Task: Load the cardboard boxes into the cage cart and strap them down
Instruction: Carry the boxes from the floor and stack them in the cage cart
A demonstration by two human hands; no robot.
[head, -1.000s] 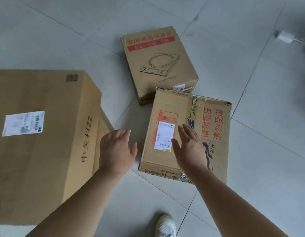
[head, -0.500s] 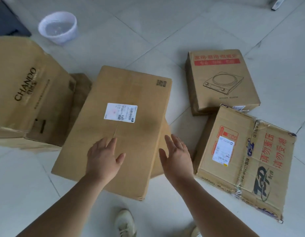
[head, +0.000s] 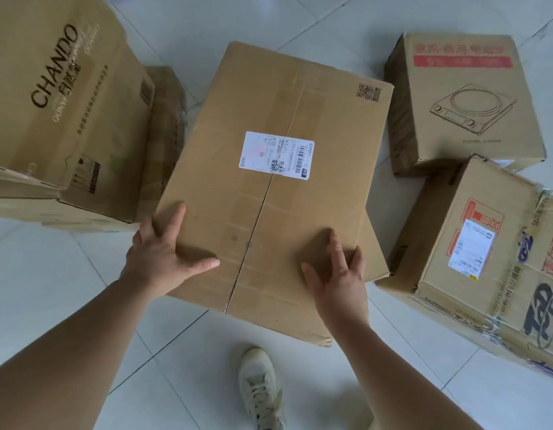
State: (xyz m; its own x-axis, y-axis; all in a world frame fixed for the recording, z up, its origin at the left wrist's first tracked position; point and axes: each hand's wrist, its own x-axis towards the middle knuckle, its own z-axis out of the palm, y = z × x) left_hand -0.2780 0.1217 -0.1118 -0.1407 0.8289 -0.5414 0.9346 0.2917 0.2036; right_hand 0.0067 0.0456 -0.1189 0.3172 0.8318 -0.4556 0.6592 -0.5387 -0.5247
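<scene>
A large plain cardboard box with a white shipping label lies on the tiled floor right in front of me. My left hand rests on its near left corner, thumb spread across the top and fingers straight along the left edge. My right hand lies flat on the top near the right edge, fingers spread. The cage cart and any strap are out of view.
A tall CHANDO box stands at the left with a smaller brown box behind it. An induction-cooker box and a taped box with red characters lie at the right. My shoe is on the floor below.
My view swung left from the taped box to the large box. Both hands went from hovering in the air to resting on the large box's near corners.
</scene>
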